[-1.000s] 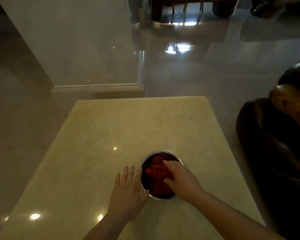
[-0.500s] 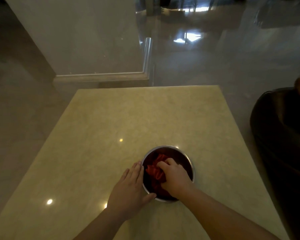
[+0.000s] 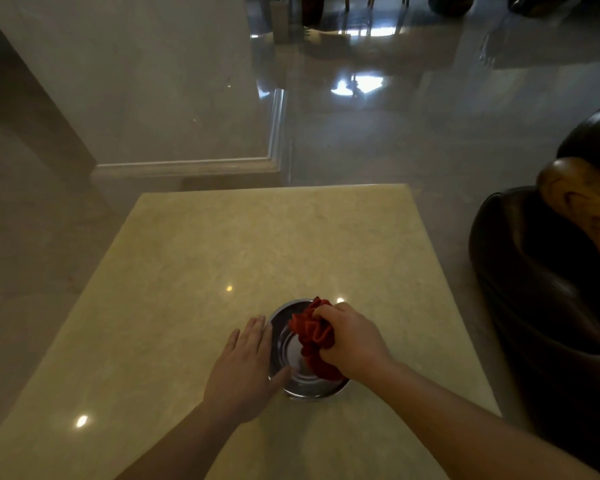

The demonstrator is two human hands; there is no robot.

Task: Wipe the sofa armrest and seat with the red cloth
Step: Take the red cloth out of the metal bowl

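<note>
Lifted since a moment ago, the crumpled red cloth (image 3: pixel 313 336) hangs clenched in the right hand (image 3: pixel 352 341) above the round steel bowl (image 3: pixel 286 355); the flat, open left hand (image 3: pixel 245 370) steadies its rim.

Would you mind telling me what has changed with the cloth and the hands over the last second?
The right hand, which was pressing into the red cloth inside the metal bowl, has closed its grip on it and lifted it, so the bowl's shiny bottom now shows. The left hand stays flat against the bowl's left side, and the bowl remains on the table.
</note>
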